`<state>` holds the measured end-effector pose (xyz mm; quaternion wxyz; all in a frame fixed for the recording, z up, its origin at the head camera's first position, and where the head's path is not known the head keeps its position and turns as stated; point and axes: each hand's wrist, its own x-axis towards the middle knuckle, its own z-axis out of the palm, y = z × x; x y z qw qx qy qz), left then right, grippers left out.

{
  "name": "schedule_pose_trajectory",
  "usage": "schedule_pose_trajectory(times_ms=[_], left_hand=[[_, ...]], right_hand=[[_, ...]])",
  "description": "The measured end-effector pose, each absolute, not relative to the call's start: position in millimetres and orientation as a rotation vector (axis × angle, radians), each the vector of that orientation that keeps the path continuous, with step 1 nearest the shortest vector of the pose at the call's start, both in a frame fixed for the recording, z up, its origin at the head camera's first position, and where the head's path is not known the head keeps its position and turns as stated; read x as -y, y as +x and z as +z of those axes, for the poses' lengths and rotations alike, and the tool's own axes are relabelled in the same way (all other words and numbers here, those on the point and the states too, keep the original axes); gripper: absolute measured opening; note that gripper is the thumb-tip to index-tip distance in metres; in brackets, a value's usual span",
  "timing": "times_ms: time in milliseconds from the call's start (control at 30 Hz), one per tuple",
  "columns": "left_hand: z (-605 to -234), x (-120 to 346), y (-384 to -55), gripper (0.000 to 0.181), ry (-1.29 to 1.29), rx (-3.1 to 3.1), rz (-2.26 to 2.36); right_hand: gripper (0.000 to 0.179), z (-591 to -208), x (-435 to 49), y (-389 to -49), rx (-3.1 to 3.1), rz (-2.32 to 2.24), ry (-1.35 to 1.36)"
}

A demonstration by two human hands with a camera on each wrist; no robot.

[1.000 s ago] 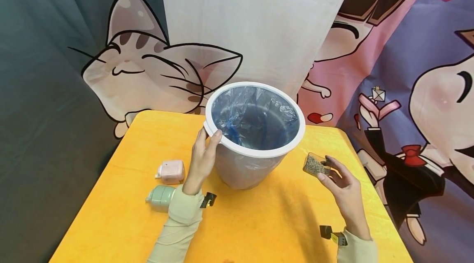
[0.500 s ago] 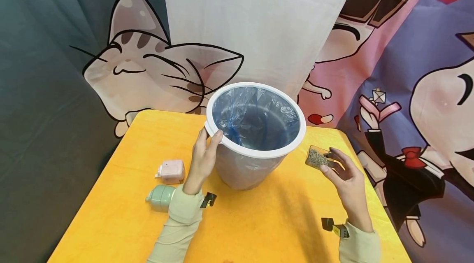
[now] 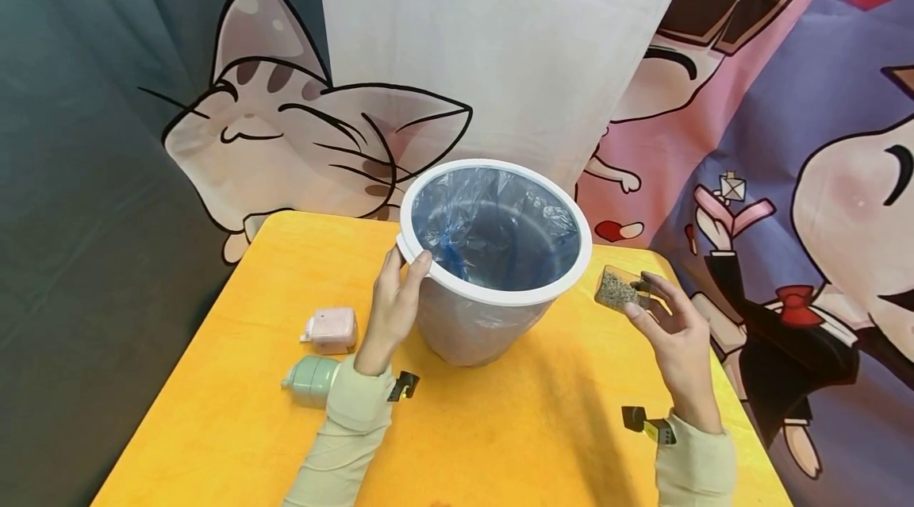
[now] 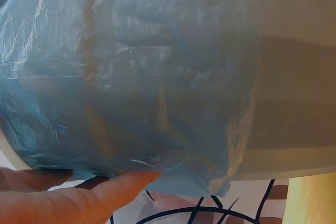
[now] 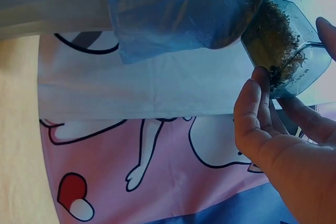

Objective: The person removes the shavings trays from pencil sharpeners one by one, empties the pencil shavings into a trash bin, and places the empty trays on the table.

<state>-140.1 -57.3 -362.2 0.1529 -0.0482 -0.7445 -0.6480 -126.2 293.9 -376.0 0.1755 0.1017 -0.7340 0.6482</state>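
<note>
A white-rimmed trash can [image 3: 474, 332] with a bluish clear liner [image 3: 493, 245] stands on the yellow table, its mouth facing up. My left hand [image 3: 393, 305] grips its rim at the left, thumb on top and fingers below. In the left wrist view, the fingertips [image 4: 131, 184] lie against the liner folded over the outside. Right of the can, my right hand [image 3: 674, 332] holds a small clear angular container [image 3: 617, 289] above the table, tilted, between thumb and fingers. Greenish-grey dry flakes [image 5: 278, 30] fill part of it in the right wrist view.
Two small bottles, one pink [image 3: 333, 330] and one green [image 3: 312, 380], lie on their sides at the left, near the left forearm. The table [image 3: 485, 443] ends just behind the can. A printed cartoon curtain [image 3: 500, 47] hangs beyond it.
My right hand has risen a little and moved slightly away and to the right, carrying the clear container. The left hand keeps its hold on the rim, and the can stays in place.
</note>
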Motion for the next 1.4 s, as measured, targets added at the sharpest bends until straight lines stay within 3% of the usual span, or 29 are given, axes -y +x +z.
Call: schedule_pose_trajectory(times_ms=[733, 967, 1400], left_hand=[[-363.6, 59.4, -142.0, 0.053, -0.135, 2.136, -1.867], [-394.1, 61.5, -160.7, 0.055, -0.173, 2.128, -1.865], [-395.7, 61.6, -159.8, 0.057, -0.170, 2.118, -1.841]], right_hand=[[0.050, -357.0, -286.6, -145.1, 2.021, 1.867, 0.311], [0.049, -350.2, -283.8, -148.1, 2.009, 1.862, 0.331], [0.052, -339.0, -267.8, -161.2, 2.022, 1.841, 0.460]])
